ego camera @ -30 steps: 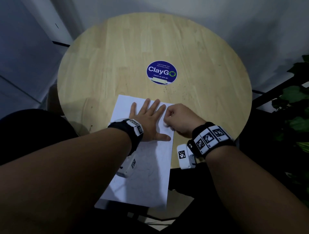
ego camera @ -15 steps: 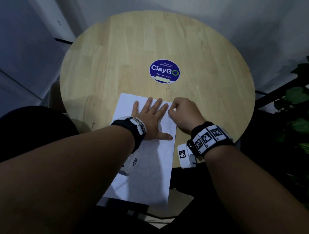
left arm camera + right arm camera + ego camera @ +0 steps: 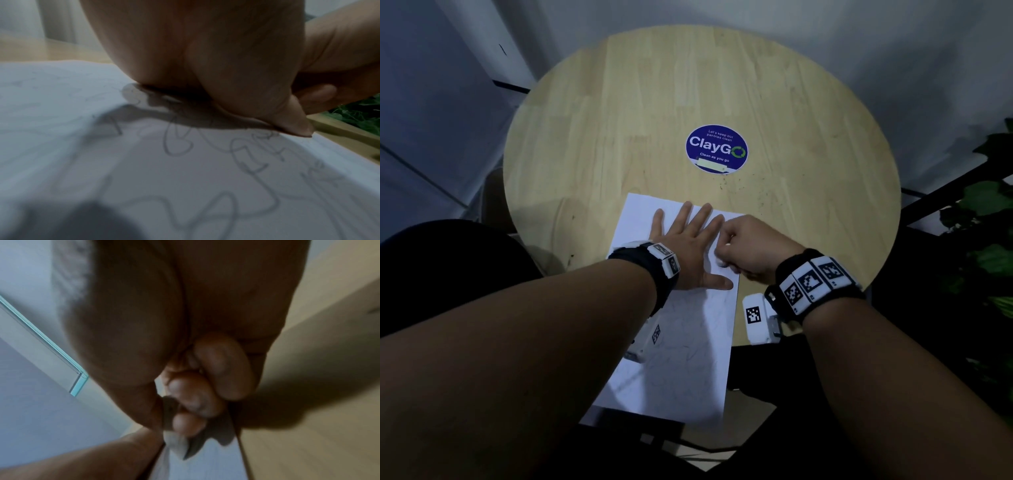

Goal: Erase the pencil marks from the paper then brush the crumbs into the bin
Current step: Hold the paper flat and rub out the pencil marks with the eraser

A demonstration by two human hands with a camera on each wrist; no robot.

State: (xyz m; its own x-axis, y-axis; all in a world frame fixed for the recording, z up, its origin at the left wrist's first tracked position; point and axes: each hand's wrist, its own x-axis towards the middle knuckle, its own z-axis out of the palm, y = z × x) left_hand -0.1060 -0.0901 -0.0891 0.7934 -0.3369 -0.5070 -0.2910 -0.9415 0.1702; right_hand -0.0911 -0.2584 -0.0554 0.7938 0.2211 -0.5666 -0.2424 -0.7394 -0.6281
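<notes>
Head view: flat left hand (image 3: 688, 250) pins paper (image 3: 681, 359) on round wooden table (image 3: 619, 120); right hand (image 3: 750, 250) grip pinches eraser (image 3: 174, 443).

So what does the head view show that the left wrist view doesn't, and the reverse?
Head view only: the round wooden table with its ClayGo sticker, and the right hand curled on the sheet's right edge. Left wrist only: looping pencil marks, legible up close. Both: the left hand flat on the paper.
</notes>
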